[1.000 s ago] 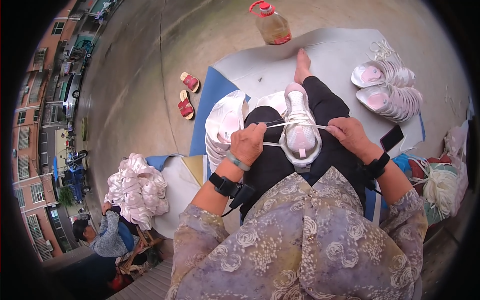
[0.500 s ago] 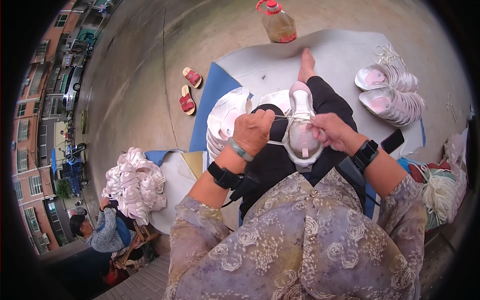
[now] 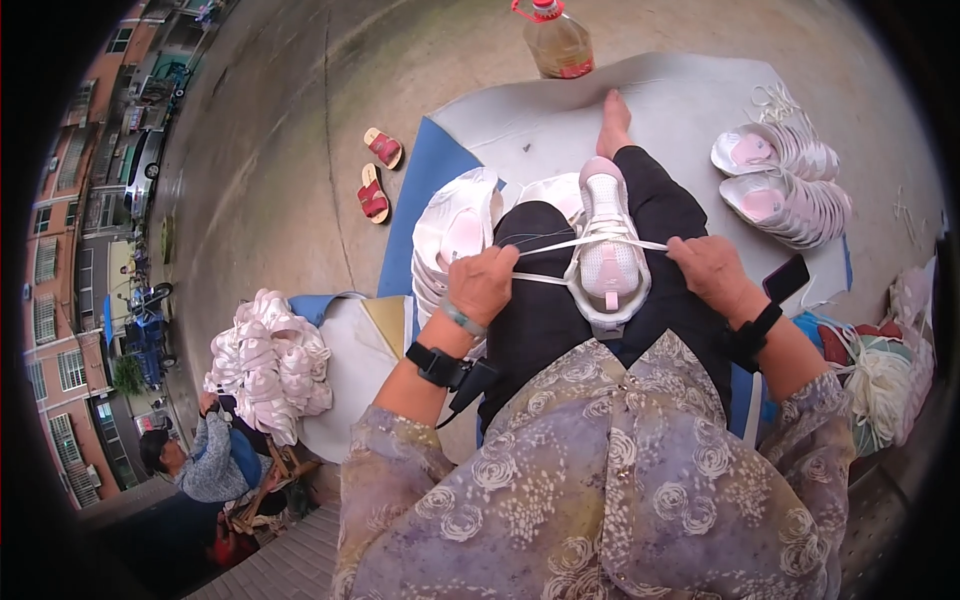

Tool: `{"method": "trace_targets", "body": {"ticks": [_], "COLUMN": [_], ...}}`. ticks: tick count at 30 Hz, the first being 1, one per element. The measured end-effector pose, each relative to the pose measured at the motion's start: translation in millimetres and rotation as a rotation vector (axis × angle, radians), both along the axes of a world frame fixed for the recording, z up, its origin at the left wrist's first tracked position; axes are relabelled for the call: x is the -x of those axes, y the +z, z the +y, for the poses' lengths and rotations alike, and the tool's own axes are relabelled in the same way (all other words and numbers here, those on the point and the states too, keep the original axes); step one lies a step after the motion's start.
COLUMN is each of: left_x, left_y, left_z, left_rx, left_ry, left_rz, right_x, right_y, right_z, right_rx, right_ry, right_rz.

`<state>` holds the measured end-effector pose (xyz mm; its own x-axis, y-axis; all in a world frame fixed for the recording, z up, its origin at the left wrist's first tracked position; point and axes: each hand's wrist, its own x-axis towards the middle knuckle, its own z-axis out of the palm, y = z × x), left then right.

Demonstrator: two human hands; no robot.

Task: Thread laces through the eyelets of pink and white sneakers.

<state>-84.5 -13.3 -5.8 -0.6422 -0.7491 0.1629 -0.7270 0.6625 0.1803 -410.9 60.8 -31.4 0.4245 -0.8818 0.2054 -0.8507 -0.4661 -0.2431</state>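
Note:
A white and pink shoe upper (image 3: pixel 604 205) lies on my lap between my thighs, its toe pointing away from me and its tongue showing. A white shoelace (image 3: pixel 640 243) crosses it and is drawn tight out to both sides. My left hand (image 3: pixel 483 285) is closed on the lace at the left of the upper; a second strand also runs to that hand. At the right, my right hand (image 3: pixel 708 272) pinches the other end. Left of my lap stands a stack of white uppers (image 3: pixel 450 225), with another upper (image 3: pixel 552 192) partly hidden behind my knee.
Nested uppers (image 3: pixel 790 190) lie at the right, near a phone (image 3: pixel 786 279) and a bundle of white laces (image 3: pixel 880 400). Red sandals (image 3: pixel 374 192) and a large bottle (image 3: pixel 558 45) stand beyond the mat (image 3: pixel 480 130). At left, a person (image 3: pixel 215 455) sits beside piled uppers (image 3: pixel 268 365).
My hands have moved apart, the left one leftward and the right one rightward. The lace now stretches straight across the shoe upper between them.

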Motion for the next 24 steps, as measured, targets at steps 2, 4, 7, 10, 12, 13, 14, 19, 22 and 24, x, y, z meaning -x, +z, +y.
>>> {"method": "trace_targets", "body": {"ticks": [2,4,7,10,12,13,14,19,22,24], "left_x": [-22,-40,-63,-88,-113,-125,-137,-207,-245,-240], "left_y": [-12,-18,-20,-26,-35,-34,-33,-24,-5,23], "left_z": [6,11,17,21,24,25,25,34,27,19], "left_rx": [-0.032,-0.065,-0.058,-0.063,-0.028,-0.029,-0.072,-0.066,0.110,0.185], "left_ry": [0.038,0.075,0.181,0.230,0.331,0.332,0.403,0.508,0.569,0.644], "left_rz": [-0.012,-0.024,0.059,0.061,0.073,0.073,0.002,-0.022,-0.002,-0.018], "right_x": [11,21,30,45,64,78,98,199,262,268], "right_y": [0,3,11,10,5,0,-10,-21,-4,22], "right_z": [8,18,31,38,44,49,58,100,117,118], "right_rx": [0.046,0.065,0.018,-0.022,-0.008,0.000,0.004,-0.092,-0.015,0.095], "right_ry": [-0.120,-0.184,-0.132,-0.104,-0.164,-0.230,-0.284,-0.648,-0.794,-0.746], "right_rz": [-0.207,-0.178,-0.106,-0.131,-0.138,-0.142,-0.217,-0.255,-0.113,-0.215]}}
